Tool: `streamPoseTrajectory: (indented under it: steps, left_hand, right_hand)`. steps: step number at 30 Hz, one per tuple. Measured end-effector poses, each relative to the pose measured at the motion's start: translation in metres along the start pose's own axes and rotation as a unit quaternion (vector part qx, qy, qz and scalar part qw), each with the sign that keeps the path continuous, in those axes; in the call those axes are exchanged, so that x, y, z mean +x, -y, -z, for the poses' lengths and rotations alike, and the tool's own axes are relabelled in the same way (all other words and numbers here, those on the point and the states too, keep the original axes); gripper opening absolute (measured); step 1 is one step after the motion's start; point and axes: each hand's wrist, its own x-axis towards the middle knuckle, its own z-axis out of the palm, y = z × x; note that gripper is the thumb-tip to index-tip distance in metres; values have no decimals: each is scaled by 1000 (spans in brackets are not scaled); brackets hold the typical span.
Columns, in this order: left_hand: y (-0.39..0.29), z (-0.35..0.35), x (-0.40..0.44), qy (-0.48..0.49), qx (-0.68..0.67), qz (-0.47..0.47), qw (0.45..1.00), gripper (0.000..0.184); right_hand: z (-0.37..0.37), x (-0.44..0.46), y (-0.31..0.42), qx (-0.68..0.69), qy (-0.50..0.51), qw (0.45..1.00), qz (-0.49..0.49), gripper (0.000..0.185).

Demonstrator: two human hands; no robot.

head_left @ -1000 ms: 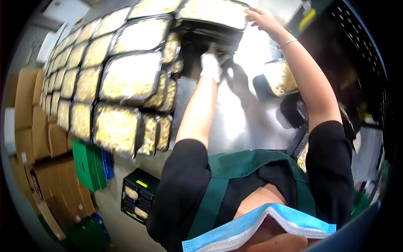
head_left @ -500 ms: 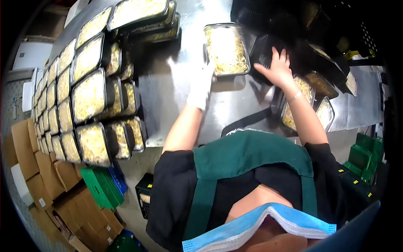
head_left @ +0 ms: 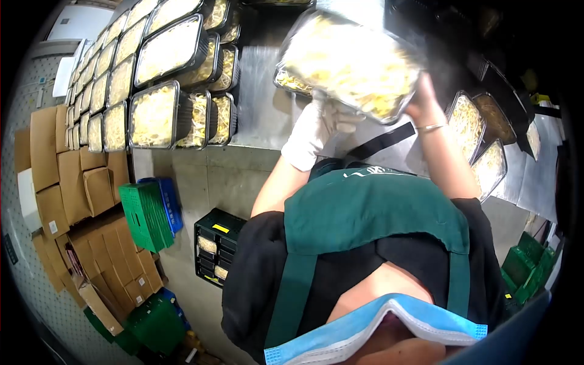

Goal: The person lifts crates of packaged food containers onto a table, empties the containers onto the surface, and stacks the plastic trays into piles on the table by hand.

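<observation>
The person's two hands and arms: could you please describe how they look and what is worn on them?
The left hand wears a white glove reaching past the wrist. The right hand is bare, with a thin, pale bracelet at the wrist. Black sleeves leave both forearms bare.

Two hands showed, one gloved left hand (head_left: pixel 322 121) and one bare right hand (head_left: pixel 426 100), with one filled tray (head_left: pixel 350 67) between them. At least three leaning trays (head_left: pixel 467 126) were on the right; the stacked trays (head_left: pixel 155 114) opposite were too many to count. One black crate (head_left: pixel 218 220) showed two pale packs (head_left: pixel 207 244).
</observation>
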Motion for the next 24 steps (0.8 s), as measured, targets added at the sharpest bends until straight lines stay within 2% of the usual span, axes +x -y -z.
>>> streamPoseTrajectory:
  steps: [1, 2, 3, 4, 5, 6, 7, 8, 9, 10, 11, 12, 13, 14, 15, 16, 17, 18, 19, 21, 22, 23, 24]
  left_hand:
    - [-4, -7, -2, 13, -92, -43, 995, 38]
    - [-8, 7, 0, -31, 22, -110, 993, 38]
    - [-13, 14, -1, -68, 74, -139, 985, 36]
    - [-22, 9, -4, -87, 64, -113, 988, 34]
    - [-33, 1, -8, -106, 51, -87, 989, 32]
    - [-41, -1, -10, -98, 73, -63, 991, 25]
    - [-46, 7, -8, -96, 69, -65, 991, 25]
    - [-51, 20, -2, -95, 210, -220, 948, 24]
    - [-58, 26, 5, -88, 343, -366, 861, 23]
    - [-79, -9, 7, -126, 435, -460, 764, 23]
    - [-105, -33, 18, -98, 552, -523, 642, 25]
    - [-131, -57, 29, -85, 632, -590, 495, 27]
    - [-155, -54, 59, -5, 722, -613, 319, 30]
    - [-155, -49, 77, 3, 825, -466, 319, 34]
    - [-148, -42, 88, 7, 901, -307, 306, 39]
    - [-133, -30, 94, -10, 883, -374, 285, 28]
    - [-123, -26, 94, -8, 864, -419, 279, 36]
    - [-112, -19, 82, -9, 842, -468, 269, 38]
    - [-102, -16, 67, -5, 818, -515, 257, 40]
    - [-83, -20, 40, 20, 802, -496, 332, 40]
    - [-75, -22, 32, 18, 791, -503, 349, 40]
    - [-71, -23, 26, 21, 782, -511, 355, 38]
    - [-63, -28, 17, -16, 773, -522, 361, 36]
  right_hand:
    - [9, 8, -19, -39, -24, 999, -25, 36]
    - [12, 1, -16, -203, 22, 978, 29, 33]
    - [20, -6, -9, -359, 63, 927, 85, 30]
    - [53, 6, 2, -589, 59, 765, 255, 29]
    - [68, -9, 11, -630, 4, 704, 328, 37]
    - [86, -20, 26, -750, -43, 540, 380, 42]
    - [105, -30, 34, -809, -114, 439, 373, 53]
    - [120, -40, 36, -854, -183, 364, 323, 67]
    - [141, -43, 32, -878, -229, 325, 265, 77]
    - [144, -45, 27, -876, -236, 341, 248, 79]
    - [142, -50, 21, -874, -242, 356, 227, 81]
    - [137, -53, 20, -879, -236, 356, 210, 82]
    - [133, -55, 19, -885, -227, 357, 194, 83]
    - [140, -54, 18, -876, -216, 380, 204, 83]
    - [131, -60, 18, -875, -218, 378, 209, 83]
    - [116, -72, 15, -871, -235, 402, 158, 81]
    - [108, -81, 14, -864, -251, 423, 105, 79]
    - [115, -83, 8, -867, -252, 416, 112, 80]
    - [125, -84, 3, -877, -239, 381, 172, 73]
    - [147, -78, -4, -868, -185, 333, 317, 57]
    - [147, -80, -4, -870, -185, 334, 313, 57]
    - [141, -76, 3, -844, -189, 363, 346, 48]
    - [134, -73, 11, -817, -190, 392, 379, 41]
